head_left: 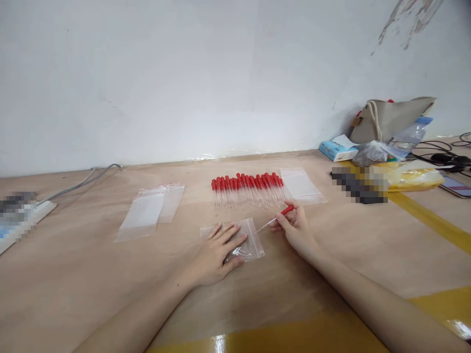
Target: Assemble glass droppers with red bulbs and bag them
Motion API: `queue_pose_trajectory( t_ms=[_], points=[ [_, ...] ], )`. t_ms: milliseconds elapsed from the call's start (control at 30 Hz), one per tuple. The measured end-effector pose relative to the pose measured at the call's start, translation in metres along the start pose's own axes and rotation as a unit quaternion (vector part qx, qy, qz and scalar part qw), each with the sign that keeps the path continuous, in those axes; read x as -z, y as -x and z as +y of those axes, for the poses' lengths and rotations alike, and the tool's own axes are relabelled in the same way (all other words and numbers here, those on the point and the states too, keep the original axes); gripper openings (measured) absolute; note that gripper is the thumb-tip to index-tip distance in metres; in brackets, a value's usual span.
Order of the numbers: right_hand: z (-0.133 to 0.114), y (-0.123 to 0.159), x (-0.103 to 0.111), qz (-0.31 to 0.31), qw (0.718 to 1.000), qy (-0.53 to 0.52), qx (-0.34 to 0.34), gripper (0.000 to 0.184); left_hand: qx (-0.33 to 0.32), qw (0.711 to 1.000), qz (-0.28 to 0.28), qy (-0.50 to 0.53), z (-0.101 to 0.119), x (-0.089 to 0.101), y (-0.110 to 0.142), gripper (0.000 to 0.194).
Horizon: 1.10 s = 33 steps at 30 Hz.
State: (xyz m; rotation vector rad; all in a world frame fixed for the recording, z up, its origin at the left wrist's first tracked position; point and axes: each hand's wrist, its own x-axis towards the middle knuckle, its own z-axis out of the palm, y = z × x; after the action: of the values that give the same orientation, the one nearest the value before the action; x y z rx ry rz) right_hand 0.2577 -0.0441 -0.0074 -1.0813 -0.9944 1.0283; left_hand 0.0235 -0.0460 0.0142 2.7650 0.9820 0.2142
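Observation:
My left hand (221, 252) lies flat with fingers spread on a clear zip-lock bag (252, 240), pressing it to the table. Between the thumb and fingers of my right hand (298, 228) is a dropper (287, 210) with a red rubber bulb and a thin clear tube. The tube's tip points left and down at the bag's zip edge; whether it is inside the bag I cannot tell. Behind my hands lies a row of several like droppers (246, 184), red bulbs toward the wall and tips toward me.
Flat zip-lock bags (143, 213) lie at the left, and more clear bags (300, 185) lie right of the row. Farther right are a tissue pack (336, 149), a grey bag (395, 120), a yellow pack (412, 176), a phone (456, 186) and black cables (452, 159). A grey cable (81, 182) runs at the left.

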Motion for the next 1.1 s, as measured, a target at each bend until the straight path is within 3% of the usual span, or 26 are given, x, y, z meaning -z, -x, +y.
queue_pose_trajectory(
  t_ms=[233,333,467,533,667,833,933,1100],
  points=[
    [0.001,0.005,-0.001,-0.123,0.991,0.023,-0.05,0.038,0.005,1.0,0.007,0.027,0.002,0.002,0.0,0.055],
    [-0.005,0.0,0.01,-0.177,0.971,0.161,0.01,0.029,0.015,0.999,0.026,0.03,0.0,0.0,0.0,0.048],
    [-0.015,-0.003,0.02,-0.252,0.913,0.31,0.08,0.019,0.024,0.999,0.036,0.03,-0.001,-0.004,0.001,0.044],
    [-0.016,-0.001,0.018,-0.282,0.909,0.301,0.069,0.02,0.024,0.999,0.033,0.03,-0.001,-0.005,0.0,0.044],
    [-0.012,0.006,0.003,-0.284,0.928,0.242,0.014,0.02,0.026,0.999,0.026,0.024,0.0,-0.004,0.0,0.044],
    [-0.013,0.012,-0.009,-0.311,0.931,0.179,0.061,0.016,0.02,0.999,0.026,0.03,0.003,-0.002,-0.001,0.042],
    [-0.015,0.015,-0.012,-0.352,0.93,0.107,0.015,0.017,0.012,0.999,0.035,0.039,0.004,-0.002,-0.001,0.041],
    [-0.013,0.018,-0.013,-0.367,0.927,0.041,-0.066,0.022,0.027,0.994,0.077,0.075,0.009,-0.002,-0.002,0.036]
  ],
)
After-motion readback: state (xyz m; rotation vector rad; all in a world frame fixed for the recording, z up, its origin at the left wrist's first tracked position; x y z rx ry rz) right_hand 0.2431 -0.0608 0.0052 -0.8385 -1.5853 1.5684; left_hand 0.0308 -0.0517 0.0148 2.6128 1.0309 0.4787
